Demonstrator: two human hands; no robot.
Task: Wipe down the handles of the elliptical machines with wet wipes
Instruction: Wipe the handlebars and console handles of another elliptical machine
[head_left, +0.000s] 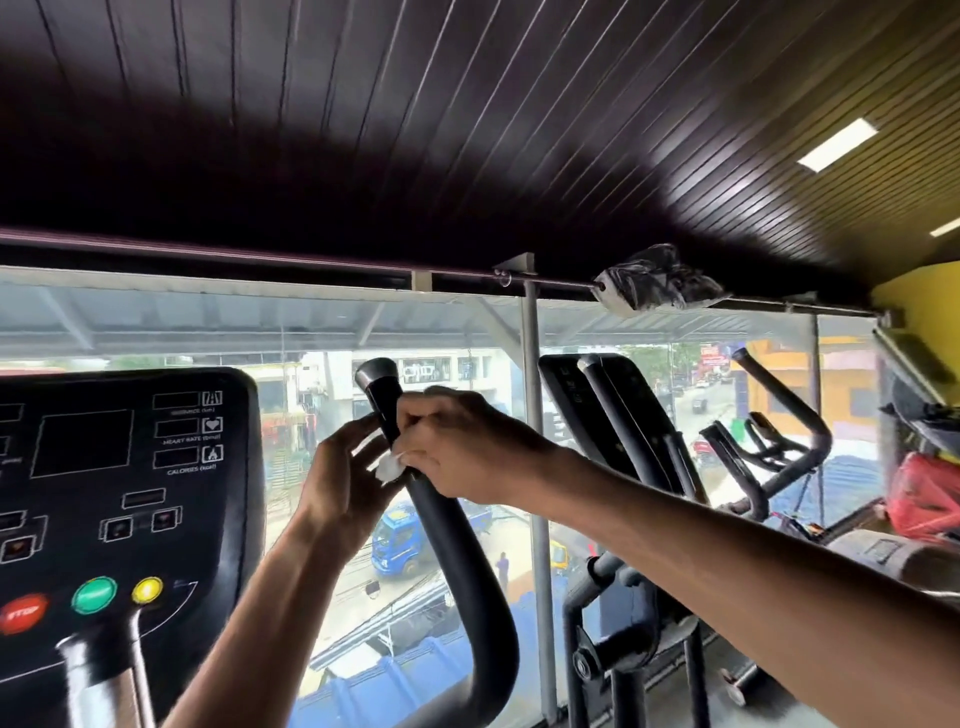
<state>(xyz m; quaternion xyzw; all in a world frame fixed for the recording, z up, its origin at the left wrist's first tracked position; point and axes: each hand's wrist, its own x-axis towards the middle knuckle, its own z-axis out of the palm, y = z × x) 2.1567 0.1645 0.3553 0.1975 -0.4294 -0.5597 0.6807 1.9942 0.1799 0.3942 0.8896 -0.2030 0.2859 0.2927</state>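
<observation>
A black curved elliptical handle (457, 551) with a grey end cap rises in the middle of the view. My right hand (467, 447) wraps around its upper grip and presses a white wet wipe (388, 465) against it. On the handle's left side my left hand (343, 478) touches the wipe and the grip, fingers loosely bent around them. Only a small crumpled part of the wipe shows between the two hands.
The machine's console (119, 499) with red, green and yellow buttons fills the lower left. A second elliptical (639, 431) and other black handlebars (779, 452) stand to the right. A glass wall with a metal post (535, 467) lies straight ahead, and the dark ceiling is low.
</observation>
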